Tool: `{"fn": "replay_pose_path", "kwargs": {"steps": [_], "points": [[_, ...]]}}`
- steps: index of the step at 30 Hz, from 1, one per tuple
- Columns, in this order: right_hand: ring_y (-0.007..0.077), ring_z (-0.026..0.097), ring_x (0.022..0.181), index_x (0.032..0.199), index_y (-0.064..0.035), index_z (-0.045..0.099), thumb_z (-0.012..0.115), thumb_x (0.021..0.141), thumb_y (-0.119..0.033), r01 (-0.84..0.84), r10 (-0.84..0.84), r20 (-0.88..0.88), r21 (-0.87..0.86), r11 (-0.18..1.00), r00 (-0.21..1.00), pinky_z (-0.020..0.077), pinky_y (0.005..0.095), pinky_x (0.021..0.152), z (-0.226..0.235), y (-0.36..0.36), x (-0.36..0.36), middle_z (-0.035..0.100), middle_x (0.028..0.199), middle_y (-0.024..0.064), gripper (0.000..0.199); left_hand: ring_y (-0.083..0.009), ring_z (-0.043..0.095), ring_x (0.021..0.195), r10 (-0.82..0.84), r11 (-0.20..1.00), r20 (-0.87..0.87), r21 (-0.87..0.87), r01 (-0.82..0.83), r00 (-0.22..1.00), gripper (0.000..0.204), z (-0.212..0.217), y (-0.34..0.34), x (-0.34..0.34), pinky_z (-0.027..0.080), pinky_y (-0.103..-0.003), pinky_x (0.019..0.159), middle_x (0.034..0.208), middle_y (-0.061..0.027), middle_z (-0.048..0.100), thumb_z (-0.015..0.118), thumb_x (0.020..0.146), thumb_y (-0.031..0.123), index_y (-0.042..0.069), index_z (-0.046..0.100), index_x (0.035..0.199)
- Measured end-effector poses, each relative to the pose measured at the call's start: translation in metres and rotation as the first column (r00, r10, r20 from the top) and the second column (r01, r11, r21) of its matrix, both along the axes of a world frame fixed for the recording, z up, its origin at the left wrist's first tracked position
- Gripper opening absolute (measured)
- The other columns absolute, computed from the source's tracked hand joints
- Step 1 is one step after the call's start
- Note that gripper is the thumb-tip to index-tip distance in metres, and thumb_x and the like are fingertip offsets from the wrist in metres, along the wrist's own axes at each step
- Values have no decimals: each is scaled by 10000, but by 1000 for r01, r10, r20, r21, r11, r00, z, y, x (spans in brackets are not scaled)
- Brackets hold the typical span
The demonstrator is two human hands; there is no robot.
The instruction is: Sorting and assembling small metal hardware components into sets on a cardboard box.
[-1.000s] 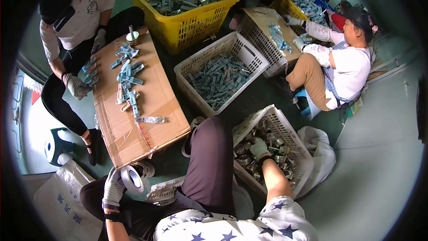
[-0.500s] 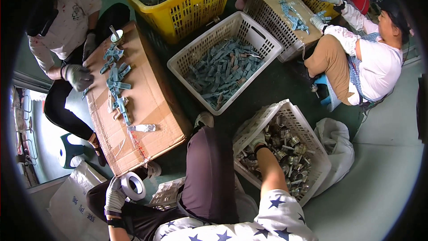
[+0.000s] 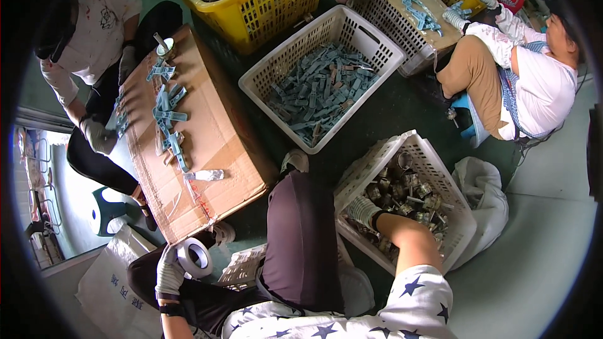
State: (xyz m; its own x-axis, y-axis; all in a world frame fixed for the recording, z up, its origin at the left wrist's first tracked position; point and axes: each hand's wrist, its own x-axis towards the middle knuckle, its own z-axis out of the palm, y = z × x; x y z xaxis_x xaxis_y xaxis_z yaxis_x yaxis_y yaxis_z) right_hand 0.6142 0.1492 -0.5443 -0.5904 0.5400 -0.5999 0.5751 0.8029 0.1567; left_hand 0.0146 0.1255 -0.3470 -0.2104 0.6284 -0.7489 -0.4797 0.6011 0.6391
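Note:
My left hand (image 3: 168, 274), in a striped white glove, grips a roll of white tape (image 3: 205, 261) beside the near corner of a cardboard box (image 3: 220, 132). My right hand (image 3: 362, 213), gloved too, reaches into a tilted white crate (image 3: 455, 198) of metal fittings with rods (image 3: 411, 182). It lies close to the crate's left side, and its fingers are too unclear to show whether they hold a part. On the box top lie blue clip-like parts (image 3: 164, 116) in a row, a small clear plastic packet (image 3: 206, 176) and a cup (image 3: 165, 49).
A white crate of blue clips (image 3: 320, 91) stands ahead, with a yellow crate (image 3: 264, 16) behind it. One co-worker (image 3: 100, 44) sits left of the box; another (image 3: 521, 81) sits at the far right. A white sack (image 3: 483, 207) lies beside the metal-parts crate.
My right hand has drawn back toward me and down along the crate's left side, its elbow bending outward. The left co-worker's hand has moved down off the box edge. My left hand keeps the tape.

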Motion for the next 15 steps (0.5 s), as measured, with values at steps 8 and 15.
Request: {"fn": "replay_pose_path", "kwargs": {"steps": [8, 15], "points": [[330, 525, 1261, 1315, -84, 588, 504, 925, -197, 388, -376, 103, -138, 911, 921, 419, 495, 1021, -15, 10, -6, 568, 1353, 161, 415, -185, 641, 999, 13, 1000, 6, 27, -13, 1000, 239, -4, -2, -1, 508, -322, 892, 1092, -52, 676, 630, 941, 188, 55, 628, 1140], [324, 530, 1256, 1291, -93, 608, 515, 918, -197, 653, -627, 186, -225, 723, 757, 425, 501, 1016, -33, 15, -28, 576, 1339, 165, 399, -170, 642, 960, 47, 998, 14, 48, -47, 999, 183, -10, -7, -2, 513, -318, 852, 1031, -44, 684, 636, 935, 187, 65, 649, 1070]]}}
